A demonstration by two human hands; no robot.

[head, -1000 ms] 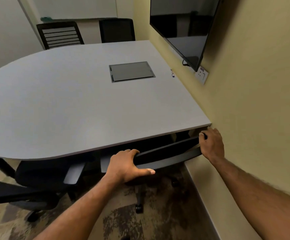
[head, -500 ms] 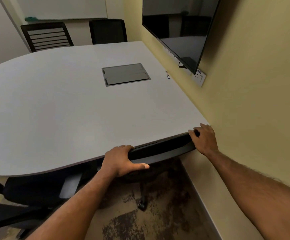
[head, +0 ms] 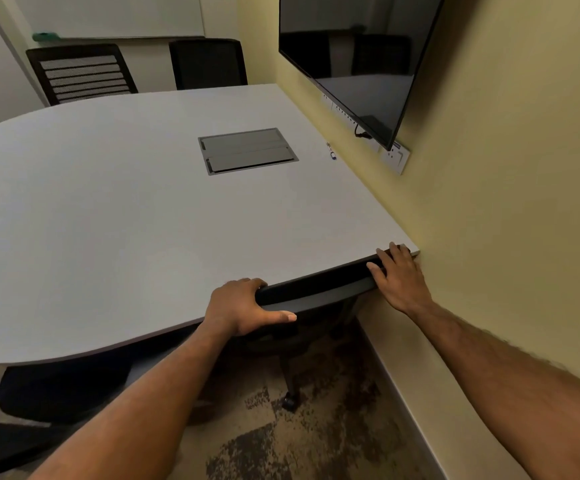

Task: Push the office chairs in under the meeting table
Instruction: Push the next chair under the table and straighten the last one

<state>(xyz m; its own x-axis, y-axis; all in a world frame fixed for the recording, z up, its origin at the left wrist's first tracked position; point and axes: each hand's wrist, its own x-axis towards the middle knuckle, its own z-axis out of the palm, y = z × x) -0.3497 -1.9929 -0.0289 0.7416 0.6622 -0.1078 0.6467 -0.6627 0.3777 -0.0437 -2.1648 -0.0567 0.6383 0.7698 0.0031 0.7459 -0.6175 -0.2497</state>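
The grey meeting table (head: pixel 115 244) fills the middle of the view, its right side against the wall. A black office chair (head: pixel 316 289) is tucked under its near right corner; only the top rail of the backrest and a caster below show. My left hand (head: pixel 243 308) grips the left end of that rail, thumb stretched along it. My right hand (head: pixel 399 277) holds the right end, beside the wall. A second black chair (head: pixel 56 393) sits at the lower left, partly under the table's curved edge.
Two more black chairs (head: pixel 80 72) stand at the far side of the table. A wall screen (head: pixel 358 60) hangs over the right edge, with a socket plate (head: pixel 396 157) below it. A cable hatch (head: pixel 247 150) is set in the tabletop. Patterned carpet lies underfoot.
The chair has rolled forward under the table with both hands on its backrest; the rail now lies right at the table's edge. The view has moved closer.
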